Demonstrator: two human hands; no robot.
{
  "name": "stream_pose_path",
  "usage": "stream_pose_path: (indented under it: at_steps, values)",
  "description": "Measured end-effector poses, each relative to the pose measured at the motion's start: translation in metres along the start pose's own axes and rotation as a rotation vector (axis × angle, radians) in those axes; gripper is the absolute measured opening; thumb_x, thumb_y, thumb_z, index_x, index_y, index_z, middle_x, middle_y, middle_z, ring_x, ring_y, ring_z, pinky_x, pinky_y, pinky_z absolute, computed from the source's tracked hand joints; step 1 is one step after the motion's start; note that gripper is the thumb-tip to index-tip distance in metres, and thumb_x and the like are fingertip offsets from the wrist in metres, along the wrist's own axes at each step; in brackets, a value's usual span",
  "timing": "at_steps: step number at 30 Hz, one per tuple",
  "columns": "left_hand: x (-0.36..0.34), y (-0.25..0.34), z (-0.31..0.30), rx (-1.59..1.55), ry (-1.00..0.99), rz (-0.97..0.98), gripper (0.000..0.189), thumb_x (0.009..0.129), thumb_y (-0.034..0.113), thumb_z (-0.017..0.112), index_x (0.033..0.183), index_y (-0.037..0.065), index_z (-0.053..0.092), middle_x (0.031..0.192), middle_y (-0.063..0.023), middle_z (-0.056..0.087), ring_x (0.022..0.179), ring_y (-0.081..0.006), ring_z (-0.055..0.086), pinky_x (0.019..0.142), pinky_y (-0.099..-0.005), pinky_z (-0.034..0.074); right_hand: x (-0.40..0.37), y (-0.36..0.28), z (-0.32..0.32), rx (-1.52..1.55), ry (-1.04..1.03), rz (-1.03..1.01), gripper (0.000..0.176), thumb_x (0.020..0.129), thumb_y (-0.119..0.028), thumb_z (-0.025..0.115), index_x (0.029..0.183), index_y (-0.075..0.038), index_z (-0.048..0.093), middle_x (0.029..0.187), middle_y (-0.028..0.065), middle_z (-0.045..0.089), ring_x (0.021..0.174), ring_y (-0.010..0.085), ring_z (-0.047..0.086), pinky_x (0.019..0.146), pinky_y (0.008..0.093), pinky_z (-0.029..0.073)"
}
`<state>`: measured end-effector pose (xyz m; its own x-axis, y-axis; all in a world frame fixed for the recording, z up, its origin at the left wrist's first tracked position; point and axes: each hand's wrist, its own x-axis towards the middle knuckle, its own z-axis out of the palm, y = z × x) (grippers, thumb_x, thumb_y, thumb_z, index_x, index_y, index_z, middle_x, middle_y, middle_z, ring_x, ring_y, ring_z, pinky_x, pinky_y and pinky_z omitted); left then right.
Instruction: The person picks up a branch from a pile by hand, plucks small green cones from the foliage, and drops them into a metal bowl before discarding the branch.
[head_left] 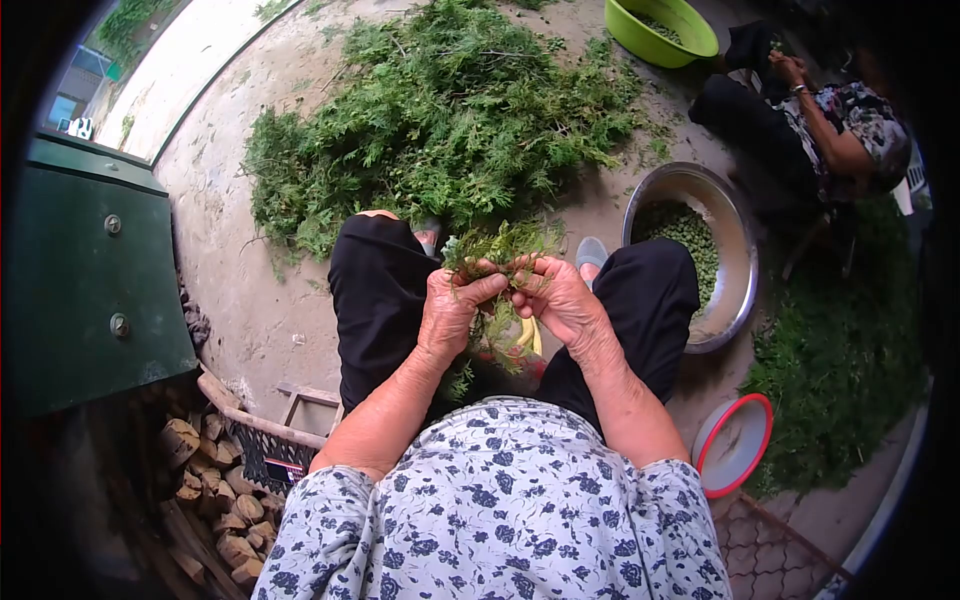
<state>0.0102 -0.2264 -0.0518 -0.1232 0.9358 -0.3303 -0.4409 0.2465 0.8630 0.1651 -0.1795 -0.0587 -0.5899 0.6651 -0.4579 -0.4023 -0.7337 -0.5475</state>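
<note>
Between my knees I hold a green cypress-like sprig with scaly, feathery leaves. My left hand is closed around its left side, thumb pressed along the stem. On the other side, my right hand pinches at the sprig with thumb and fingers, close to the left thumb. Whether a small berry sits in that pinch I cannot make out. To the right of my knee stands a wide metal basin holding many small green berries. A large heap of cut evergreen branches lies on the ground ahead.
A lime-green basin stands at the far right near a seated person. More branches lie right, by a red-rimmed bowl. A green metal box and chopped firewood are on the left.
</note>
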Motion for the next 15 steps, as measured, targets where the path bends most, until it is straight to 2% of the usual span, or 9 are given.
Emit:
stream_pose_path:
  at_steps: [6,12,15]
  values:
    - [-0.0002,0.0005,0.0015,0.012,0.001,-0.020,0.010,0.076,0.007,0.067,0.085,0.002,0.064,0.072,-0.0020,0.063,0.061,-0.0074,0.055,0.053,-0.0209,0.043,-0.0009,0.0013,-0.0039,0.002,-0.041,0.076,0.017,0.085,-0.013,0.060,0.093,0.001,0.057,0.074,0.0056,0.061,0.057,0.0096,0.057,0.046,0.0197,0.045]
    - [0.0006,0.0013,0.0011,0.041,-0.024,-0.064,0.008,0.077,0.006,0.065,0.083,0.001,0.062,0.071,-0.0016,0.061,0.062,-0.0084,0.054,0.059,-0.0234,0.044,-0.0017,0.0029,-0.0006,-0.070,-0.027,0.028,0.018,0.086,-0.018,0.059,0.091,-0.001,0.057,0.073,0.0056,0.060,0.055,0.0080,0.055,0.045,0.0189,0.044]
    - [0.0000,0.0026,0.0022,-0.075,-0.058,-0.064,0.008,0.076,0.004,0.064,0.083,0.001,0.061,0.071,-0.0024,0.059,0.062,-0.0102,0.054,0.061,-0.0251,0.045,-0.0043,0.0007,0.0012,0.001,-0.075,0.043,0.018,0.086,-0.018,0.058,0.088,-0.001,0.057,0.074,0.0061,0.061,0.057,0.0093,0.056,0.046,0.0210,0.046]
